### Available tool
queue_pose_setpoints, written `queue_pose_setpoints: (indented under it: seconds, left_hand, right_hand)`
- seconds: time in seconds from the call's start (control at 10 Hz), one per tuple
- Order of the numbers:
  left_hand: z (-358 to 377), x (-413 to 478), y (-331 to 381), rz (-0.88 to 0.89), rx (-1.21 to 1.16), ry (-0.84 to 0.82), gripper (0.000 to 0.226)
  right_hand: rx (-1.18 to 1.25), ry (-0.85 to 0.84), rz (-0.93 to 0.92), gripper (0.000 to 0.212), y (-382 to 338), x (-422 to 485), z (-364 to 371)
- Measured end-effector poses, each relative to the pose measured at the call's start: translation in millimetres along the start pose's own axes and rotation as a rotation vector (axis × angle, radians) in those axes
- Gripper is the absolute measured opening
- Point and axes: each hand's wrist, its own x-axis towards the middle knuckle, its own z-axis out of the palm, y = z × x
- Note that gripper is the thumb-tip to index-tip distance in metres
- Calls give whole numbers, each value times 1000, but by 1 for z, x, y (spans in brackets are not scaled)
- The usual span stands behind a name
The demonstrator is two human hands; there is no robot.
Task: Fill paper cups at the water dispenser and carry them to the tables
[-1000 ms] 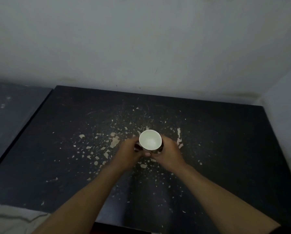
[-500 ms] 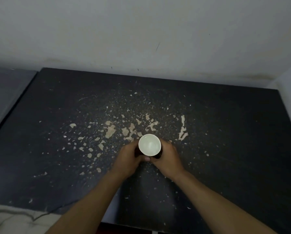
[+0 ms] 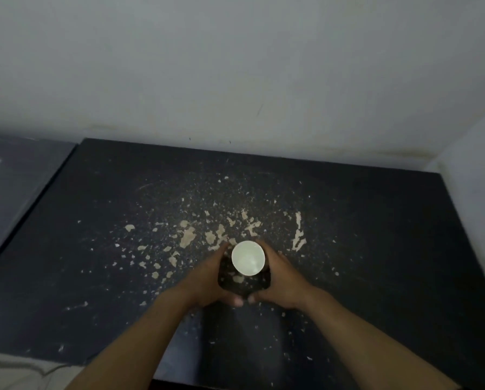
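Note:
A white paper cup (image 3: 247, 258) stands upright on the dark table (image 3: 376, 249), seen from above, with a pale inside. My left hand (image 3: 207, 280) curves around its left side and my right hand (image 3: 285, 280) around its right side. The palms stand away from the cup, and dark tabletop shows between them and it. Only the fingertips are near the cup's far sides, and I cannot tell whether they touch it. My thumbs meet in front of the cup, close to me.
The tabletop is scratched, with pale chipped patches (image 3: 188, 237) around the cup. A white wall (image 3: 235, 80) runs along the far edge and another stands at the right (image 3: 477, 178). A second dark table (image 3: 16, 187) adjoins on the left.
Both hands were clasped tight on the cup; now the palms and thumbs have spread away from it. The cup sits lower and nearer to me on the table.

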Motion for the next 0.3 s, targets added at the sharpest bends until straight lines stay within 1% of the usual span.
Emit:
queue_pose_setpoints:
  seconds: [0.1, 0.2, 0.3]
  left_hand:
    - [-24, -20, 21, -28, 211, -149, 143]
    - [-58, -41, 60, -94, 415, -199, 142]
    - [-95, -64, 108, -117, 482, -124, 150]
  right_hand:
    - [-66, -205, 22, 140, -17, -12, -28]
    - [-249, -338, 44, 124, -50, -23, -65]
    - [-267, -328, 111, 113, -91, -39, -105]
